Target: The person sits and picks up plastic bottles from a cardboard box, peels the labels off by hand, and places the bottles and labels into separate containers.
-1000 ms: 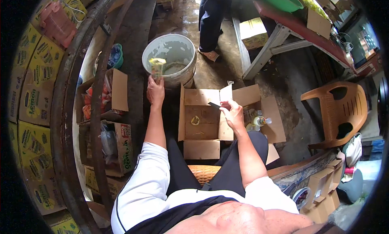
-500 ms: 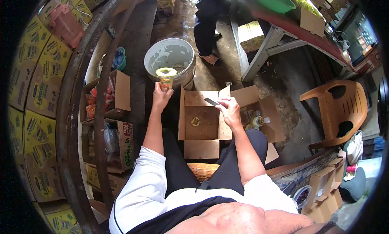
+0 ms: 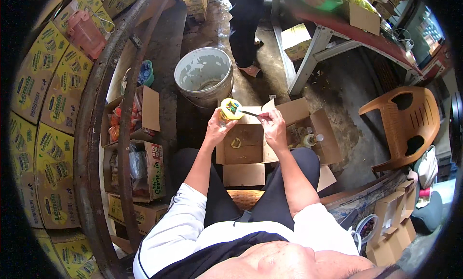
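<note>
My left hand [image 3: 218,128] is closed round a small see-through tub [image 3: 231,109] with a yellow rim, tilted so that its mouth faces me; colourful patches show within the rim. Between the fingers of my right hand [image 3: 274,128] is a thin dark blade [image 3: 251,114], whose tip is at the tub's right rim. Whether it touches cannot be made out. Below both hands, an open cardboard box [image 3: 245,156] stands between my knees, with a yellowish ring-shaped piece [image 3: 236,143] inside. To its right, another open carton [image 3: 326,134] holds bottles [image 3: 311,139].
A large pale bucket [image 3: 205,93] stands ahead. Beyond it is a person in dark trousers [image 3: 245,33]. Metal rails [image 3: 91,134] and stacked yellow cartons [image 3: 55,168] line the left. On the right are an orange plastic chair [image 3: 407,129] and a red-topped table [image 3: 357,35].
My left hand has brought the tub from over the bucket's near rim back and to the right. It has tipped toward me, and the blade in my right hand now meets its rim area.
</note>
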Available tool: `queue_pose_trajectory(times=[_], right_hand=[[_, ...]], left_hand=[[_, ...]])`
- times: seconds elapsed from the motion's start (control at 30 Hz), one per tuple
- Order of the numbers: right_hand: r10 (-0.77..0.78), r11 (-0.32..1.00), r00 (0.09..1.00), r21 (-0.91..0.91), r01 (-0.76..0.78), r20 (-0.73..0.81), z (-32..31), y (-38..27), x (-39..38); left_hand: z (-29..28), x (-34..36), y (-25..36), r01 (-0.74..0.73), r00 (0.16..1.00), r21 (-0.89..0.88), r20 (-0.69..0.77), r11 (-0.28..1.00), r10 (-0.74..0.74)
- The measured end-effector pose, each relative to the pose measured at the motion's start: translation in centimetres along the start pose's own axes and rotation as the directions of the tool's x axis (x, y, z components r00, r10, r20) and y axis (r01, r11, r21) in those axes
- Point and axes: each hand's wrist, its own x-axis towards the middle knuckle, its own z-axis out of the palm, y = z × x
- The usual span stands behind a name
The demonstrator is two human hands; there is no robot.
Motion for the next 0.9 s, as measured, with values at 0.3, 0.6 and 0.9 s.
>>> queue_pose_trajectory(times=[0.3, 0.6, 0.9], right_hand=[[-0.302, 0.895, 0.946, -0.308, 0.323, 0.115, 0.8, -1.8, -1.4], [-0.432, 0.738, 0.865, -0.451, 0.502, 0.256, 0.9, -2.7, -2.4], [-0.399, 0.770, 0.908, -0.492, 0.406, 0.125, 1.4, -2.7, -3.0]], left_hand=[[-0.6, 0.1, -1.5, -0.196, 0.969, 0.445, -0.051, 0.874, 0.243], [-1.1, 0.3, -0.6, -0.208, 0.961, 0.490, -0.058, 0.847, 0.270], [-1.1, 0.3, -0.6, -0.243, 0.945, 0.605, -0.030, 0.758, 0.327]])
